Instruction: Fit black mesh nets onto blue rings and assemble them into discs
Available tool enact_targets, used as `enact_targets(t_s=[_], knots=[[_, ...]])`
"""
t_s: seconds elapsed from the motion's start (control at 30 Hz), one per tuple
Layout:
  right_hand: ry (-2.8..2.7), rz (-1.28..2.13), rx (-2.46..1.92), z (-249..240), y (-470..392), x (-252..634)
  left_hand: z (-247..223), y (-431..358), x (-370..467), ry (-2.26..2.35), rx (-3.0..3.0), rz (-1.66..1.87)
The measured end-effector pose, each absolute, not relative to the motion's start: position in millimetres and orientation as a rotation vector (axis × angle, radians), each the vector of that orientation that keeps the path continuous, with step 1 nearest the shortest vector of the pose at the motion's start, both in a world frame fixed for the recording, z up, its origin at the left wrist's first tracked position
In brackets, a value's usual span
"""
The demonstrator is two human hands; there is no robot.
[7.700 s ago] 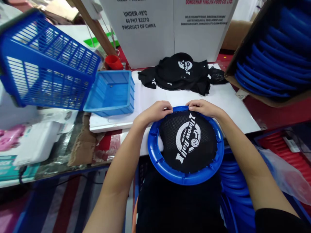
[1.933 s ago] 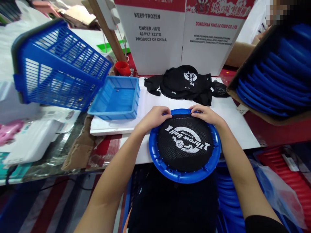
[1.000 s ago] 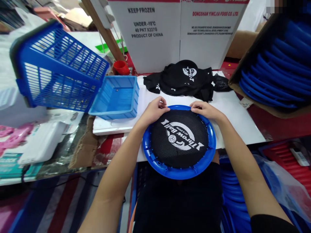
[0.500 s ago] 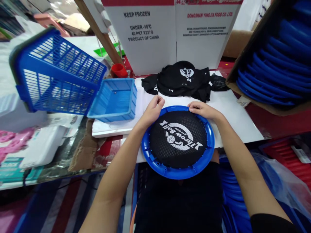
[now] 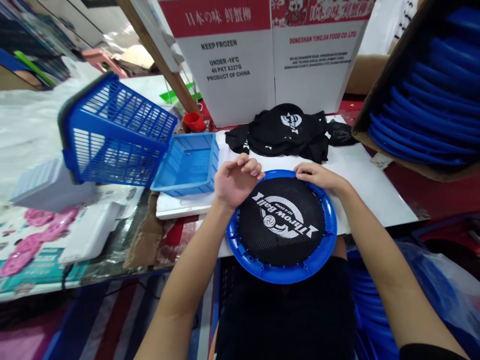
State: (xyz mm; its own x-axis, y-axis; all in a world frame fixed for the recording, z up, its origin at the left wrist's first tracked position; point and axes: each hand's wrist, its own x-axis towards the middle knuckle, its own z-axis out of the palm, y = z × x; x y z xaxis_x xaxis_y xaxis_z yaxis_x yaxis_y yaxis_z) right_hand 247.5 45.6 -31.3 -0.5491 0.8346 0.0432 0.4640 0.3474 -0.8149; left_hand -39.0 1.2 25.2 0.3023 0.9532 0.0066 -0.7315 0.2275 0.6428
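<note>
A round blue plastic hoop [image 5: 326, 240] bears a black mesh disc [image 5: 258, 240] printed "Throw Ball" in white. It rests at the near table edge, partly over my lap. My right hand [image 5: 318, 176] grips the hoop's upper right rim, fingertips at the mesh edge. Just off the upper left rim is my left hand [image 5: 237, 181], its palm showing and its fingers loosely curled and apart, with nothing visible in them. Beyond the hoop lies a pile of black mesh pieces [image 5: 288, 135] with the same white print.
A light-blue tray [image 5: 187, 187] stands to the left, against a tilted dark-blue basket [image 5: 112, 145]. A white carton [image 5: 240, 100] closes off the back. At right, a cardboard box [image 5: 408, 170] holds several blue hoops [image 5: 423, 120]. Pink parts [image 5: 41, 235] lie far left.
My left hand has turned palm-up, its fingers loosening from a pinch beside the rim. My right hand stays on the rim. The whole view has shifted slightly.
</note>
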Motion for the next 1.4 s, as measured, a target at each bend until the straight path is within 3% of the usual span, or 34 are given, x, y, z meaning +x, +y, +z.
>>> enact_targets(t_s=[1.4], knots=[[-2.212,1.061,-1.164,-29.9,47.8,248.1,8.9,-8.4,-29.9,0.359,0.955,1.146]])
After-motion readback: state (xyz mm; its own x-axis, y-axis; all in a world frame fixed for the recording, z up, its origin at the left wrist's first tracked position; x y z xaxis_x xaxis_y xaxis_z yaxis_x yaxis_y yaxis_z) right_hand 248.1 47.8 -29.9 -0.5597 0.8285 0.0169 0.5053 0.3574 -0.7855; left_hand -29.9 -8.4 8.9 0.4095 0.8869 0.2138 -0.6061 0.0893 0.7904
